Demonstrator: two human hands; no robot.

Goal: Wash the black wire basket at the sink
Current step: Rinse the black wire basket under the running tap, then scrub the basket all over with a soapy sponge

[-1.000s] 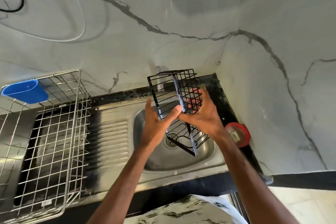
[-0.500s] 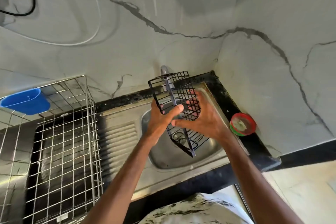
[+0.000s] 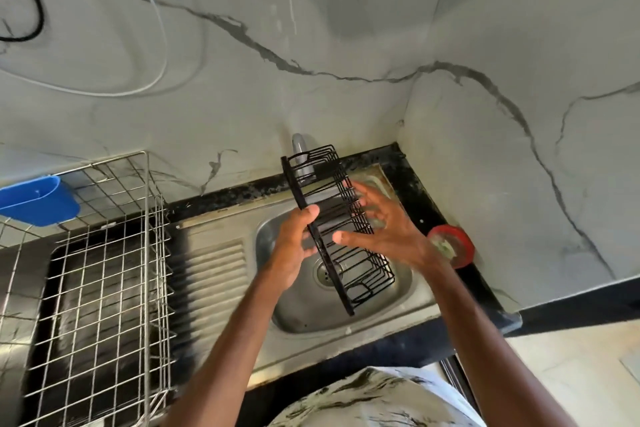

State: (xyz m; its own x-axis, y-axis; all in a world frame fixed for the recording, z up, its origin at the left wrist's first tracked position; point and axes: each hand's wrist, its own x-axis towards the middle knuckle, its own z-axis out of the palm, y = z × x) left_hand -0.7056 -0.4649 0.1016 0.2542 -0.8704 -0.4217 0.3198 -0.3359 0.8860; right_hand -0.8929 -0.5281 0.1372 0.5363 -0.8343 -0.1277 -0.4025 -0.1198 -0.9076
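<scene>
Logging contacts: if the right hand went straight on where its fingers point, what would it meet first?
Probably the black wire basket the left hand grips; the right hand is blurred, so any gap is unclear.

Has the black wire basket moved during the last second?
Yes. The black wire basket has turned over the sink: the top of its thick bar, earlier right of the tap, now lies left of it.
</scene>
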